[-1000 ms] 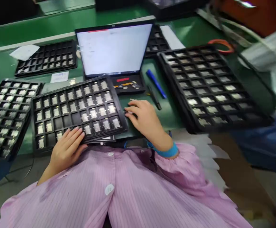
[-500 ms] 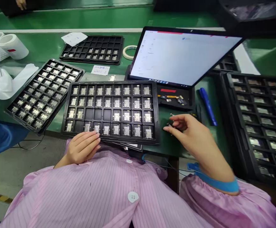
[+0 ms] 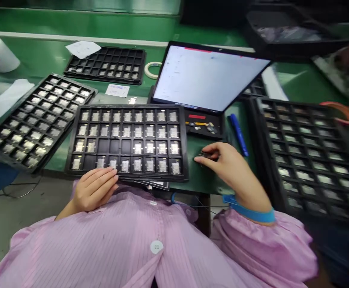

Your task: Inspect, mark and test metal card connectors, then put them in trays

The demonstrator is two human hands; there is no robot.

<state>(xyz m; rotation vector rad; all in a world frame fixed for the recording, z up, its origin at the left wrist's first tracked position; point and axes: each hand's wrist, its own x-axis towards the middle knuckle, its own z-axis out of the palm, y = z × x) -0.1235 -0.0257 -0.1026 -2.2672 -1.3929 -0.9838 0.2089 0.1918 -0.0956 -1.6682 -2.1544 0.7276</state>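
Observation:
A black compartment tray (image 3: 126,140) holds rows of small silvery modules (image 3: 138,132), with several bare compartments in its two nearer rows. My left hand (image 3: 95,188) lies across its front edge, fingers straight and close together, fingertips touching the front row; the thumb is hidden. Right of the tray, low over the green table, my right hand (image 3: 219,158) pinches a small dark and metallic part (image 3: 207,156) between thumb and fingers. Blur and the fingers hide its exact kind. A blue strap (image 3: 252,212) circles my right wrist.
A laptop (image 3: 207,78) stands behind, over a shallow black tray with small flex parts (image 3: 204,125). More module trays lie at left (image 3: 42,116), back (image 3: 111,66) and right (image 3: 308,152). A blue marker (image 3: 239,134), tape roll (image 3: 153,70) and handwritten note (image 3: 117,90) lie among them.
The view has swung right, so things appear further left. My right thumb and fingers have drawn closer together around the small part. My left hand keeps its place on the tray edge.

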